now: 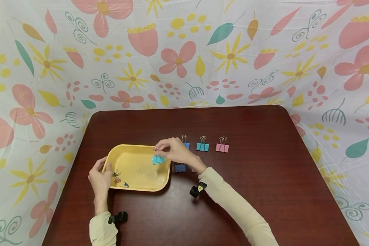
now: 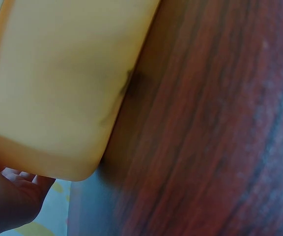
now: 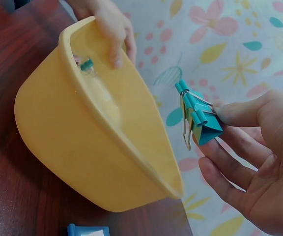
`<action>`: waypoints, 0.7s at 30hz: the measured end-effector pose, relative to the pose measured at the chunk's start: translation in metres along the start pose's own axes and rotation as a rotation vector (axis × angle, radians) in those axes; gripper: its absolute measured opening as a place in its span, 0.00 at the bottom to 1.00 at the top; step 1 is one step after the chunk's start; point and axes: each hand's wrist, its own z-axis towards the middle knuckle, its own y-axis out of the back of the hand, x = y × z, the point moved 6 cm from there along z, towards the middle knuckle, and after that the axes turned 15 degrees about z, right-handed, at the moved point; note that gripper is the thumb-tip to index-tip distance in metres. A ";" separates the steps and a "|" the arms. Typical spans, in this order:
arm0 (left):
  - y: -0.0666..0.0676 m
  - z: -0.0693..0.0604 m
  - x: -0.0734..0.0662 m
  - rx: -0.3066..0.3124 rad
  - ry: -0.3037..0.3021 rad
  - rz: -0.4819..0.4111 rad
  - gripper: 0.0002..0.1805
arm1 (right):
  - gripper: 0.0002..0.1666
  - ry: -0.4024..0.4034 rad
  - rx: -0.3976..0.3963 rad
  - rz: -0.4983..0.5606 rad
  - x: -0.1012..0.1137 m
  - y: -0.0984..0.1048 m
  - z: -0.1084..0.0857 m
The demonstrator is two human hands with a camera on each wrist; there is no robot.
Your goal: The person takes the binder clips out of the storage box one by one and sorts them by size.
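Note:
My left hand (image 1: 99, 176) grips the left rim of a yellow tray (image 1: 138, 172), thumb inside, fingers outside. Over the tray's right end, my right hand (image 1: 176, 150) pinches a teal binder clip (image 1: 158, 160) by its wire handles. The right wrist view shows this clip (image 3: 205, 123) between the thumb and fingers of my right hand (image 3: 259, 157), beside the tray (image 3: 82, 137). Small clips (image 1: 118, 180) lie in the tray's lower left part. In the left wrist view, the tray (image 2: 58, 98) hides part of my left hand (image 2: 14, 201).
Right of the tray, a teal clip (image 1: 202, 147) and a pink clip (image 1: 222, 148) lie on the brown table (image 1: 249, 191). A blue clip (image 1: 187, 145) is partly behind my right hand, with a darker blue clip (image 1: 180, 167) below. Patterned cloth (image 1: 178, 82) hangs behind.

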 end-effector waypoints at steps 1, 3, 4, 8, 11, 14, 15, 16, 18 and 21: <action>0.000 0.000 0.000 0.000 0.000 -0.001 0.15 | 0.11 0.003 0.000 -0.001 0.000 0.001 -0.002; 0.001 -0.001 -0.001 0.000 -0.002 -0.005 0.15 | 0.11 0.009 0.003 -0.001 0.000 0.003 -0.005; 0.001 -0.001 -0.002 -0.002 -0.003 -0.006 0.15 | 0.12 0.011 0.005 0.004 -0.001 0.004 -0.007; 0.002 -0.001 -0.002 -0.009 -0.008 -0.009 0.15 | 0.11 0.019 0.004 0.016 -0.005 0.007 -0.014; 0.002 0.000 -0.002 -0.014 -0.008 0.001 0.15 | 0.10 0.007 -0.016 0.025 -0.011 0.011 -0.019; 0.002 0.001 0.000 -0.015 -0.001 0.012 0.15 | 0.09 0.000 -0.042 0.031 -0.015 0.015 -0.025; 0.002 0.000 0.000 -0.013 0.000 0.010 0.15 | 0.09 0.000 -0.052 0.034 -0.015 0.017 -0.027; 0.001 0.000 0.000 -0.011 0.000 0.008 0.15 | 0.09 0.002 -0.060 0.036 -0.016 0.019 -0.029; 0.001 0.000 0.001 -0.003 0.001 0.003 0.15 | 0.09 0.001 -0.076 0.037 -0.016 0.023 -0.034; 0.000 0.000 0.001 0.003 0.002 0.000 0.15 | 0.09 -0.016 -0.086 0.046 -0.020 0.029 -0.042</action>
